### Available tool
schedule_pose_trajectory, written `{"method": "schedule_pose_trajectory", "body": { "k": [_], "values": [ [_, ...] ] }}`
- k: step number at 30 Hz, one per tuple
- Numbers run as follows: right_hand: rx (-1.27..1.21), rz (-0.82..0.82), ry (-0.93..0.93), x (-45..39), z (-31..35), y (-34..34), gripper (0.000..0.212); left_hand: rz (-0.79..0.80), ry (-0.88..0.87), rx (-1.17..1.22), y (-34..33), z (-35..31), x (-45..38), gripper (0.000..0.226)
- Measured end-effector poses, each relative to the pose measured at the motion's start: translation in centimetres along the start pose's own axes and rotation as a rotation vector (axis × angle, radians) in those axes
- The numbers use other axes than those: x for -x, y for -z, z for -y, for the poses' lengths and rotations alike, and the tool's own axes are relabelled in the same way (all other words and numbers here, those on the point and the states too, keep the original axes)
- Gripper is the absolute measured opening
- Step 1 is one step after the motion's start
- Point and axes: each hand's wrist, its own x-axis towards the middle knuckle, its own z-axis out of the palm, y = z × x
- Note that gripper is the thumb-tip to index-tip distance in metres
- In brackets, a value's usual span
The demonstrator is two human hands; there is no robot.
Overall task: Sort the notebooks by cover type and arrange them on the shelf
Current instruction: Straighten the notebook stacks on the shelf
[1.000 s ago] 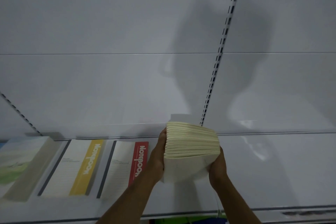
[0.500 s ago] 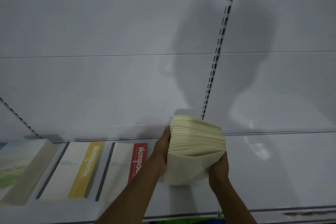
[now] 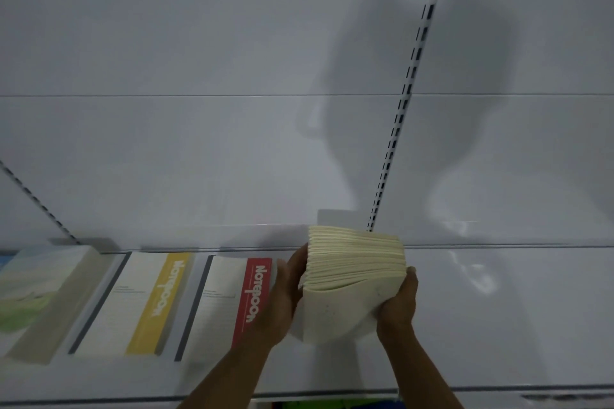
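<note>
**Cream notebook stack held over shelf**

Both hands clamp a stack of cream notebooks (image 3: 352,279), page edges up. Left hand (image 3: 285,295) grips the left side, right hand (image 3: 397,300) the right, fingers curled round the bottom. Stack sits over the white shelf (image 3: 498,325), mid-frame, near the slotted upright (image 3: 403,100). Left of it, lying flat: red-band notebook (image 3: 232,299), yellow-band notebook (image 3: 139,299), green-cover stack (image 3: 36,292) far left.
</note>
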Motion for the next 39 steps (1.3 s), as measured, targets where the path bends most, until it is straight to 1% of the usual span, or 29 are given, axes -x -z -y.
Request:
{"method": "schedule_pose_trajectory", "body": {
  "k": [1, 2, 3, 4, 6, 8, 12, 14, 16, 17, 18, 19, 21, 22, 23, 25, 27, 29, 31, 33, 34, 36, 39],
  "values": [
    [-0.002, 0.000, 0.005, -0.1, 0.0, 0.0, 0.047, 0.125, -0.029, -0.114, 1.3, 0.1, 0.0, 0.049],
    [-0.001, 0.010, 0.008, -0.1, 0.0, 0.0, 0.048, 0.204, -0.028, -0.237, 2.5, 0.2, -0.1, 0.066],
    [-0.001, 0.017, 0.011, -0.1, 0.0, -0.1, 0.047, 0.280, 0.005, -0.364, 3.5, -0.1, -0.1, 0.089],
    [-0.002, 0.019, 0.013, -0.2, -0.1, 0.0, 0.047, 0.333, 0.045, -0.487, 3.8, -0.9, 0.1, 0.105],
    [-0.010, 0.037, 0.014, -0.1, 0.0, 0.0, 0.047, 0.365, 0.041, -0.698, 3.7, -2.1, 0.5, 0.121],
    [-0.010, 0.049, 0.005, -0.2, -0.1, 0.1, 0.048, 0.346, 0.007, -0.798, 3.6, -2.5, 0.2, 0.125],
    [0.115, 0.121, 0.022, 0.1, 0.2, 0.7, 0.053, 0.331, -0.059, -0.863, 3.3, -3.2, -1.0, 0.109],
    [0.167, 0.244, 0.011, -0.2, 0.2, 2.2, 0.057, 0.337, -0.086, -0.853, 3.4, -3.2, -1.3, 0.103],
    [0.237, 0.364, -0.028, -1.1, 0.0, 3.7, 0.060, 0.324, -0.113, -0.850, 3.5, -2.9, -1.4, 0.101],
    [0.307, 0.450, -0.030, -1.5, 0.0, 4.6, 0.053, 0.314, -0.116, -0.853, 3.6, -2.7, -1.5, 0.101],
    [0.408, 0.528, -0.021, -1.6, 0.3, 5.5, 0.040, 0.303, -0.116, -0.852, 3.6, -2.6, -1.5, 0.100],
    [0.513, 0.603, -0.003, -1.8, 0.5, 6.2, 0.040, 0.294, -0.121, -0.846, 3.7, -2.6, -1.5, 0.100],
    [0.700, 0.687, 0.077, -1.4, 1.3, 7.1, 0.071, 0.286, -0.129, -0.829, 3.8, -2.4, -1.5, 0.101],
    [0.757, 0.693, 0.133, -1.0, 1.9, 7.1, 0.077, 0.281, -0.131, -0.820, 3.8, -2.4, -1.5, 0.101],
    [0.776, 0.675, 0.179, -0.8, 2.3, 6.8, 0.076, 0.277, -0.134, -0.817, 3.9, -2.4, -1.6, 0.101],
    [0.747, 0.669, 0.209, -0.9, 2.7, 6.5, 0.069, 0.271, -0.136, -0.817, 3.9, -2.7, -1.8, 0.099],
    [0.687, 0.659, 0.178, -0.3, 3.4, 6.1, 0.064, 0.267, -0.111, -0.813, 3.6, -3.2, -2.2, 0.093],
    [0.662, 0.640, 0.140, 0.2, 4.1, 5.7, 0.060, 0.230, -0.047, -0.801, 3.0, -3.8, -2.4, 0.082],
    [0.677, 0.615, 0.092, 0.2, 5.1, 5.5, 0.054, 0.208, 0.076, -0.685, 2.3, -3.8, -2.5, 0.065],
    [0.699, 0.549, -0.035, -0.7, 5.9, 5.1, 0.045, 0.188, 0.258, -0.535, 1.6, -3.5, -2.5, 0.049],
    [0.705, 0.500, -0.115, -1.4, 6.0, 5.0, 0.044, 0.166, 0.344, -0.497, 1.3, -3.2, -2.4, 0.045],
    [0.729, 0.399, -0.247, -2.7, 5.8, 4.8, 0.047, 0.108, 0.483, -0.435, 1.0, -2.0, -2.3, 0.043],
    [0.761, 0.332, -0.362, -3.9, 4.2, 4.7, 0.054, -0.006, 0.622, -0.294, 0.7, -0.1, -2.3, 0.045]
  ]
}}
